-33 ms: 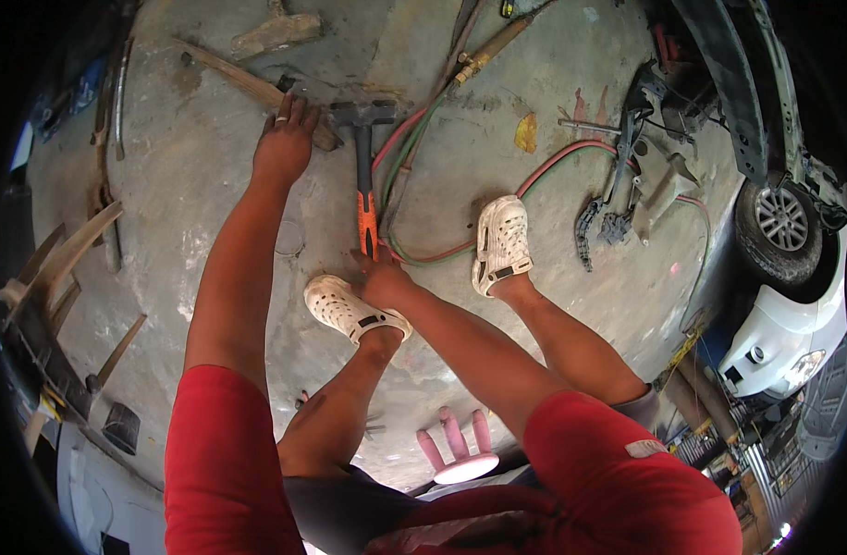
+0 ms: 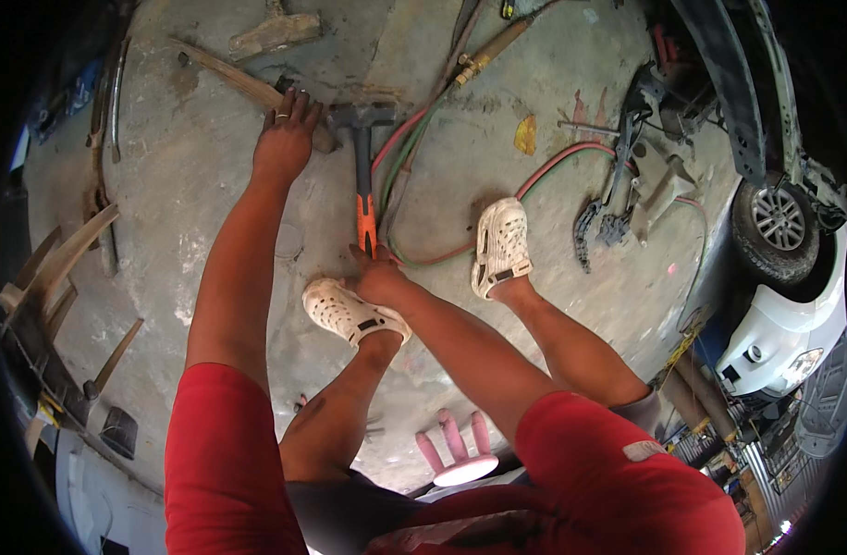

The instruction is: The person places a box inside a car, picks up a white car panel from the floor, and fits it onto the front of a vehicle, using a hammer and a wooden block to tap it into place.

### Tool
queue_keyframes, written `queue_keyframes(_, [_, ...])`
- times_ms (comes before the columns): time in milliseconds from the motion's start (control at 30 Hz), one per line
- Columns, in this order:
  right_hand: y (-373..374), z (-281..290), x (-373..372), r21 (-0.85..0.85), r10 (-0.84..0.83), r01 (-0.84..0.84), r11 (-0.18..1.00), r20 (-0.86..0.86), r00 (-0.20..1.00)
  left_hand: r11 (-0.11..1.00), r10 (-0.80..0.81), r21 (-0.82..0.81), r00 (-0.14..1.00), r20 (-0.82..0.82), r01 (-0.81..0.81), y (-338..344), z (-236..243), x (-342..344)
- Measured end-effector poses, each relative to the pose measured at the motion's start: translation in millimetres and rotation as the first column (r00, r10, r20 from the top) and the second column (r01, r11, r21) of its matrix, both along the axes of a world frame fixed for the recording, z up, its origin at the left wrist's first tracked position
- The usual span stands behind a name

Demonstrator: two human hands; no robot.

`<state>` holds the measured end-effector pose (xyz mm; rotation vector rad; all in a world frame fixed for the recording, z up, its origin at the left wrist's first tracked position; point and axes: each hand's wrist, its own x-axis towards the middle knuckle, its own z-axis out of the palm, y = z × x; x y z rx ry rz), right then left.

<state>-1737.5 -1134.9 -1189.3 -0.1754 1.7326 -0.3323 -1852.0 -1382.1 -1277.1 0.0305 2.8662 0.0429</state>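
Note:
A sledgehammer (image 2: 364, 157) lies on the concrete with its dark head away from me and an orange and black handle toward me. My right hand (image 2: 380, 279) is closed around the near end of that handle, beside my left shoe. Across a long wooden stick (image 2: 229, 74), my left hand (image 2: 287, 137) lies with its fingers stretched out. The stick's near end (image 2: 325, 140) shows just right of that hand, close to the hammer head. A small dark thing by my left fingertips is too unclear to name.
Red and green hoses (image 2: 414, 139) run right of the hammer, joined to a brass-fitted torch (image 2: 484, 57). Another wood piece (image 2: 276, 35) lies at the far side. Black car parts (image 2: 618, 176), a wheel (image 2: 777, 231) and a white car body (image 2: 784, 333) are on the right. A pink stool (image 2: 465, 470) stands near me.

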Motion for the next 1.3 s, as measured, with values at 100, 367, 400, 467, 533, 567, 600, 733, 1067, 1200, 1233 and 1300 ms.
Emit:
queue_keyframes(100, [-40.0,-6.9,-16.5,0.076,-0.129,0.119,0.990,0.142,0.981,0.991,0.092,-0.111,0.991,0.097,-0.081,-22.5,-4.2,12.9])
queue_keyframes(367, [-50.4,24.0,16.0,-0.234,-0.240,0.193,0.953,-0.193,0.951,0.956,-0.017,0.294,0.999,0.043,0.003,-53.4,81.5,108.6])
queue_keyframes(400, [-59.2,34.0,13.6,-0.342,-0.333,0.231,0.911,-0.280,0.900,0.939,0.000,0.345,1.000,0.001,-0.001,-56.3,112.2,122.3])
queue_keyframes(467, [-77.6,45.5,-1.9,-0.572,-0.548,0.270,0.775,-0.393,0.738,0.903,0.035,0.429,0.997,-0.070,-0.002,-53.6,162.8,148.4])
queue_keyframes(533, [-104.9,45.7,-41.1,-0.400,-0.920,0.842,0.361,-0.005,0.392,0.887,0.107,0.460,0.990,-0.093,-0.053,-49.4,208.7,166.7])
queue_keyframes(567, [-113.6,56.9,-69.7,-0.263,-0.967,0.938,0.225,0.056,0.248,0.878,0.166,0.466,0.983,-0.077,-0.112,-42.4,233.2,182.5])
queue_keyframes(600, [-119.9,75.6,-95.9,-0.100,-0.991,0.991,0.088,0.094,0.098,0.824,0.336,0.486,0.942,-0.008,-0.290,-37.2,255.2,209.2])
queue_keyframes(733, [-61.7,78.8,-189.8,0.114,-0.861,0.860,0.498,0.178,0.476,0.562,0.672,0.491,0.713,0.199,-0.666,-14.5,332.7,269.7])
queue_keyframes(1067, [274.0,531.1,-140.2,-0.152,0.219,-0.205,0.967,0.082,0.972,-0.691,0.466,0.278,-0.118,0.877,-0.667,247.6,588.2,589.5])
queue_keyframes(1200, [298.2,589.6,-136.9,-0.235,-0.146,0.243,0.941,0.366,0.919,-0.566,0.295,0.215,0.048,0.954,-0.796,304.4,668.3,514.8])
queue_keyframes(1233, [287.3,602.6,-140.4,-0.287,-0.111,0.221,0.932,0.355,0.928,-0.530,0.284,0.211,0.063,0.957,-0.821,312.5,671.4,502.5])
queue_keyframes(1300, [285.4,630.8,-132.8,-0.258,0.153,-0.152,0.954,-0.018,0.988,-0.439,0.259,0.186,0.074,0.963,-0.879,307.8,669.4,471.9])
